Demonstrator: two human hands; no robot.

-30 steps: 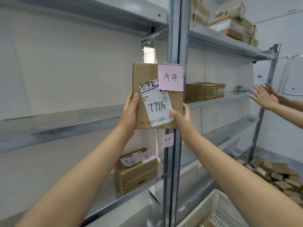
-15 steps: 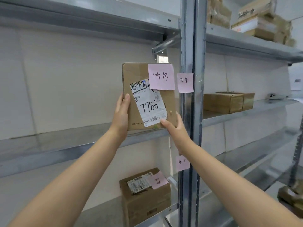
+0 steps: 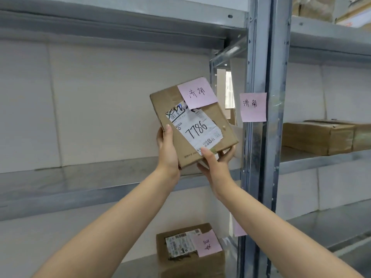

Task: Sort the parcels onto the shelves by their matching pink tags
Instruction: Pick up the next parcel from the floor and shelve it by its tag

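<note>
Both your hands hold the box (image 3: 193, 125): left hand (image 3: 167, 151) on its side, right hand (image 3: 215, 164) under it. It tilts above the shelf (image 3: 80, 177), its tag (image 3: 197, 93) matching the post's tag (image 3: 253, 106) on the right.

Left hand (image 3: 167, 151), right hand (image 3: 215, 167) raised, gripping

Grey metal shelves (image 3: 112, 189): a tagged cardboard box (image 3: 190, 255) sits left of the upright post (image 3: 261, 157), two brown boxes (image 3: 321, 137) right of it.

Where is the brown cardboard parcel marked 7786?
Head view, centre: brown cardboard parcel held tilted in left hand and right hand, above the middle shelf.
</note>
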